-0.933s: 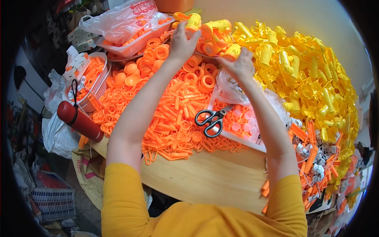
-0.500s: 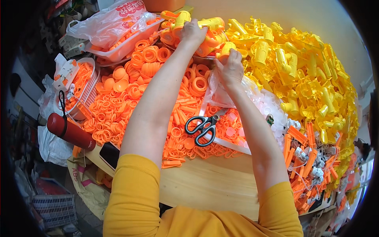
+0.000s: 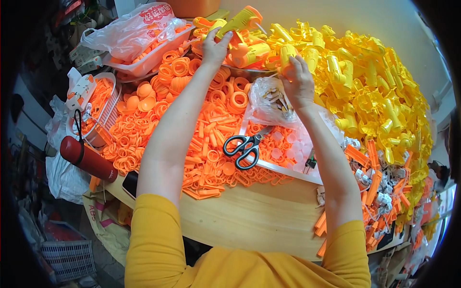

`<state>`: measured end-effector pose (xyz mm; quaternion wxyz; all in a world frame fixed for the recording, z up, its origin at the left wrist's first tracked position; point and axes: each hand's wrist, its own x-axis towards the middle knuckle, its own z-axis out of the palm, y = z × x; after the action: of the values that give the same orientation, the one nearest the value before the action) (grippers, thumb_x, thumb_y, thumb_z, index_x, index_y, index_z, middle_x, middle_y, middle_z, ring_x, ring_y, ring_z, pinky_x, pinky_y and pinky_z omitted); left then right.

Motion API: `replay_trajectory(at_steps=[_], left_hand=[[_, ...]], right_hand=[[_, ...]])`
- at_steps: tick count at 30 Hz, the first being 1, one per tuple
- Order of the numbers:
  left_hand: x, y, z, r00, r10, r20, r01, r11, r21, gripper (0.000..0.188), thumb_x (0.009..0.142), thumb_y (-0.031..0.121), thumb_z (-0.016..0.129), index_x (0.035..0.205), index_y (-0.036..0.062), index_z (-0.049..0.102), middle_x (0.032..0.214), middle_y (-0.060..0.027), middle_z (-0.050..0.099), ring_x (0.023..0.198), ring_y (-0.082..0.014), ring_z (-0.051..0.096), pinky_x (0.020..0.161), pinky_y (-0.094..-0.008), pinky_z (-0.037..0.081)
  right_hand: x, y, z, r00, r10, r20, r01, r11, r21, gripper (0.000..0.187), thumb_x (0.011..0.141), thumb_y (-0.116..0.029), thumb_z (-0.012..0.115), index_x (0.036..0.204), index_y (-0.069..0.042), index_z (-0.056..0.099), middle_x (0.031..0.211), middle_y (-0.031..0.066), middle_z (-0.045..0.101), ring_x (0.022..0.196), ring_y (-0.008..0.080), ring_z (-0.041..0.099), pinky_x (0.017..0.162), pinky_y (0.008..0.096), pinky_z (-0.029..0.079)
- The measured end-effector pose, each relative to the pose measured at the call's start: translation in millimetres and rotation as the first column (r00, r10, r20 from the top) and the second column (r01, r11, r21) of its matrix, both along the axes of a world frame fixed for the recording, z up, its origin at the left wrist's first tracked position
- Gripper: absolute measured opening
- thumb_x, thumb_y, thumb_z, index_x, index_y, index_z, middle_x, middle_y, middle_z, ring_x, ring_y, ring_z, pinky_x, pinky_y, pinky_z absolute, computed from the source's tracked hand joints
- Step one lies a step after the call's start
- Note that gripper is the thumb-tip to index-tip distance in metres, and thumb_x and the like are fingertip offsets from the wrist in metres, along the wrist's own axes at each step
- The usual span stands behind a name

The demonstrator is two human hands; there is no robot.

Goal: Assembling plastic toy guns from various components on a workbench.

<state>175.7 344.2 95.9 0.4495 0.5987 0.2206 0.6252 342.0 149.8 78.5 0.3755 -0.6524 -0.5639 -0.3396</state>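
Note:
At the far edge of the heap, my left hand is closed on a yellow plastic toy housing, which is tilted up to the right. My right hand grips another, ribbed yellow housing, its fingertips partly hidden behind the part. Between the hands lie more yellow housings with orange pieces, in a container whose rim shows below them. Nearer to me, black-handled scissors rest on orange parts, beside a clear plastic bag holding small dark strips.
Yellow parts are heaped at the right, orange rings and clips in the middle. Orange sticks with white wired pieces lie front right. A red bottle and a pink tub stand left. Wooden tabletop shows in front.
My hands have moved farther apart, the left one leftward and the right one rightward with its housing. The left hand's housing is now raised, and the bag of dark strips is uncovered.

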Motion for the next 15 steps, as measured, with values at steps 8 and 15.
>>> replay_trajectory(at_steps=[8, 15], left_hand=[[-31.9, -3.0, -12.7, 0.989, -0.108, -0.097, 0.111, 0.993, 0.029, 0.051, 0.083, 0.027, 0.072, 0.123, 0.0013, 0.055, 0.102, -0.0044, 0.061, 0.086, -0.0088, 0.057, 0.073, -0.0226, 0.048], [-49.0, -18.0, -24.0, 0.968, -0.175, -0.182, 0.179, 0.984, 0.005, 0.054, 0.079, 0.026, 0.075, 0.124, 0.0031, 0.056, 0.115, -0.0092, 0.060, 0.104, -0.0141, 0.055, 0.090, -0.0274, 0.044]], right_hand=[[19.5, -50.3, 8.6, 0.996, 0.081, 0.026, -0.084, 0.985, 0.153, 0.058, 0.067, -0.009, 0.080, 0.118, -0.006, 0.052, 0.124, 0.0166, 0.054, 0.114, 0.0326, 0.054, 0.094, 0.0373, 0.046], [12.9, -115.8, -1.1, 0.718, 0.426, -0.551, -0.282, 0.901, 0.329, 0.057, 0.075, -0.005, 0.077, 0.124, -0.003, 0.046, 0.118, 0.0116, 0.055, 0.109, 0.0191, 0.055, 0.089, 0.0303, 0.048]])
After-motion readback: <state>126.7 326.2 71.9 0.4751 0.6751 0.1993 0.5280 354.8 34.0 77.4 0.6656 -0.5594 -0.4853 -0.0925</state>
